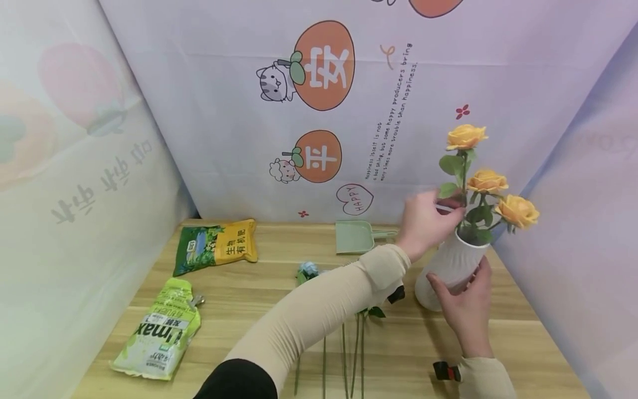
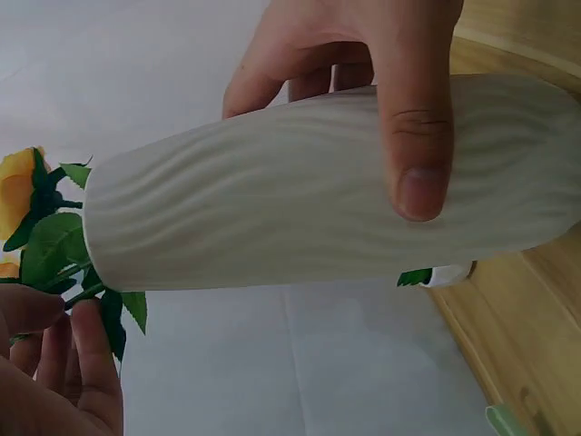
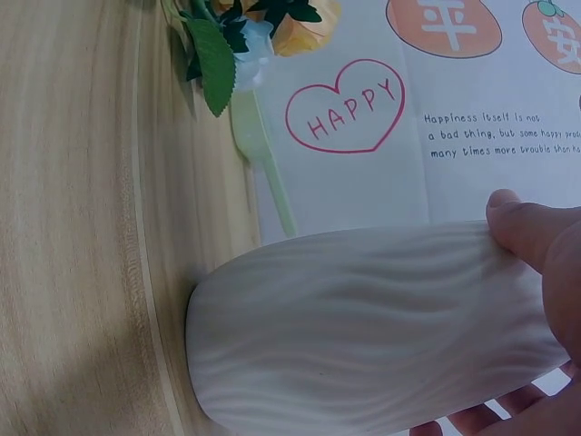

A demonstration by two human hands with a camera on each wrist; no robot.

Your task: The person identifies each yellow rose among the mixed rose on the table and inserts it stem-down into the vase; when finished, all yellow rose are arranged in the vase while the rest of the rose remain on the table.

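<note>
A ribbed white vase (image 1: 448, 271) leans to the right in the head view, with three yellow roses (image 1: 518, 211) standing in its mouth. My right hand (image 1: 467, 310) grips the vase's side, thumb and fingers on opposite faces, as the right wrist view also shows of the vase (image 3: 363, 336). At the vase's mouth, my left hand (image 1: 430, 220) pinches a rose stem; in the left wrist view its fingertips meet the green stem among the leaves (image 2: 54, 250). The stem ends inside the vase are hidden. Whether the vase's base touches the table, I cannot tell.
Under my left forearm lie a blue rose (image 1: 309, 270) and several long stems (image 1: 344, 354). A pale green dustpan (image 1: 354, 237) sits at the table's back edge. On the left are a green-and-yellow bag (image 1: 214, 246) and a clipped lime-green bag (image 1: 159, 338). Printed cloth walls surround the table.
</note>
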